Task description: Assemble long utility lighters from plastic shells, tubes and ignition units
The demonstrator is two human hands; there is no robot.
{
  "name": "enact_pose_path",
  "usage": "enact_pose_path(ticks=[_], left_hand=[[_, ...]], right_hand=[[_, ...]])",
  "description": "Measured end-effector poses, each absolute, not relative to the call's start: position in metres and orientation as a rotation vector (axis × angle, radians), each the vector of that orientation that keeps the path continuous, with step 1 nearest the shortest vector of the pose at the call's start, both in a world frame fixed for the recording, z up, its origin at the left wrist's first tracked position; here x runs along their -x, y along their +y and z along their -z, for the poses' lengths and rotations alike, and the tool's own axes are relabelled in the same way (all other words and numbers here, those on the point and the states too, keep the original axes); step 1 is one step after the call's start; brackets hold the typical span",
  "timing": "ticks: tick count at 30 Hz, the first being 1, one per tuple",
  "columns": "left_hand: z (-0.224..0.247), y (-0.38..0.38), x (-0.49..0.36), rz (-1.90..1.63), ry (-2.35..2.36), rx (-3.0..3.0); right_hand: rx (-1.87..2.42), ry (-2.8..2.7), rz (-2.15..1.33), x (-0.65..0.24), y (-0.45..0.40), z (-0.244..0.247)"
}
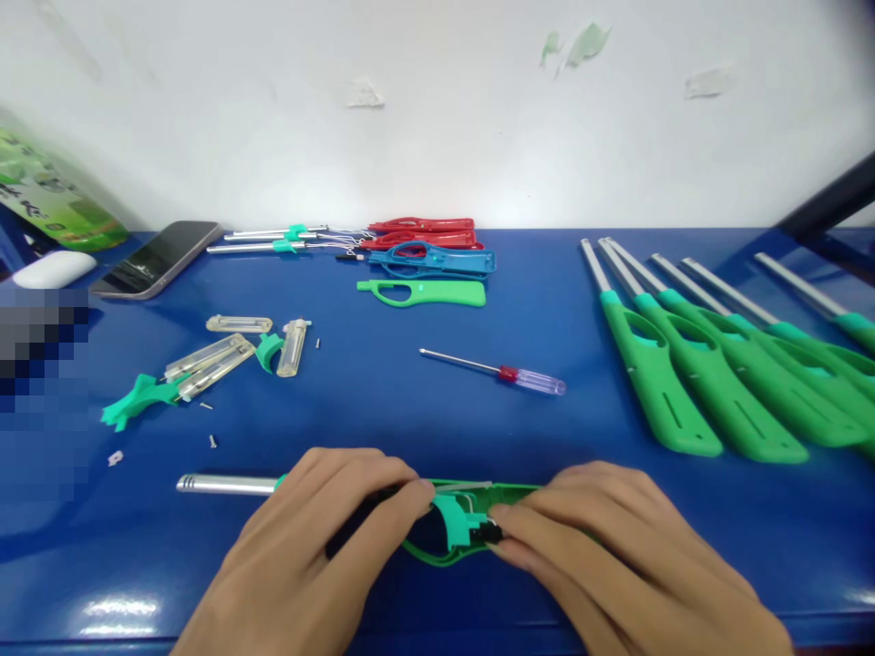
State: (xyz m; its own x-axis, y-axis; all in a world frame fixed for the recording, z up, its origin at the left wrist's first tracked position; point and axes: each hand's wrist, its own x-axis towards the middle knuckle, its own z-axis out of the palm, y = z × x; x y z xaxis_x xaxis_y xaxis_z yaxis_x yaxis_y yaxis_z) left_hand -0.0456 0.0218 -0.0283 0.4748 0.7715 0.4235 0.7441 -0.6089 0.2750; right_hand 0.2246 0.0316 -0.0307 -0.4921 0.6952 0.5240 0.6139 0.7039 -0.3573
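2 hands work over an open green shell at the near edge of the surface. The left hand has its fingers grasping the shell beside a turquoise trigger; the right hand has its fingers pinching a small black part. I'd brace the shell flat and press gently. Beyond lies 1 screwdriver; farther back, a green handle.

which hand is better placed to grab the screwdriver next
Probably the right hand: the screwdriver lies ahead, with its purple handle nearer to it than to the left hand. Both hands are at the green shell, so the right would likely need to let go first.
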Motion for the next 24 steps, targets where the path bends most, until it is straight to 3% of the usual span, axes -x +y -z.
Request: enact_pose_path(ticks=[24], left_hand=[[0.032, 0.014, 0.046, -0.681, 1.291, -2.782]], right_hand=[[1.047, -2.189, -0.184, -0.216, 0.028, 0.032]])
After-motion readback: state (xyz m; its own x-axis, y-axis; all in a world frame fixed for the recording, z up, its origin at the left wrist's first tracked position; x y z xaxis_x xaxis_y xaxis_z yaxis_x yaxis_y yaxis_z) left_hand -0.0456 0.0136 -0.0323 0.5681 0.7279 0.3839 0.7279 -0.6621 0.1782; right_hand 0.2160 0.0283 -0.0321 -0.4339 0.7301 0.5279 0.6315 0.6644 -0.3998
